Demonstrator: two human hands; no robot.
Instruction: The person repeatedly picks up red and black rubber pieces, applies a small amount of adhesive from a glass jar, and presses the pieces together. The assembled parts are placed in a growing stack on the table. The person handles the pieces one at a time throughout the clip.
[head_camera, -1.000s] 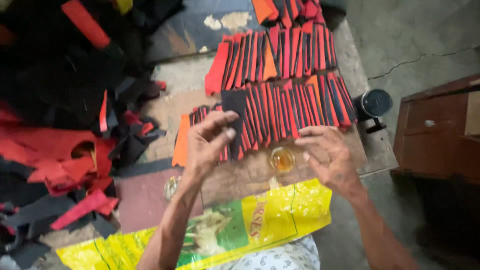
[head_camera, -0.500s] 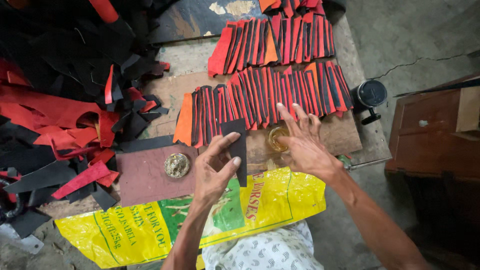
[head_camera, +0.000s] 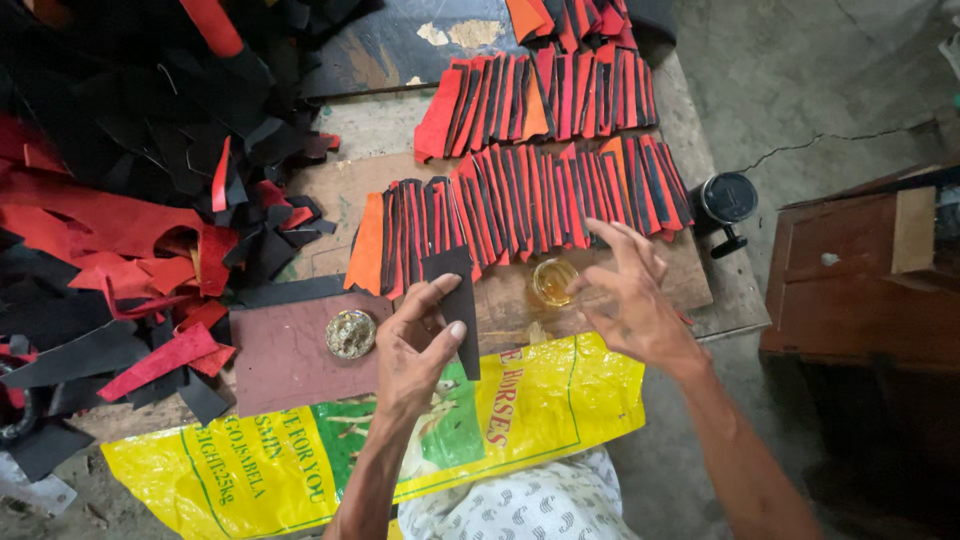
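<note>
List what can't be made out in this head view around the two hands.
- Small amber container: its contents and how deep it is; the right hand covers one side.
- Black strip in the left hand: its underside, and the part behind the fingers.
- Round metal lid on the maroon pad: too small to tell what it holds.
- Scrap pile: cut off by the left edge.

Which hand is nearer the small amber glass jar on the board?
Right. The right hand hovers beside the jar, fingertips almost touching; the left hand sits farther left, holding a black strip.
</note>
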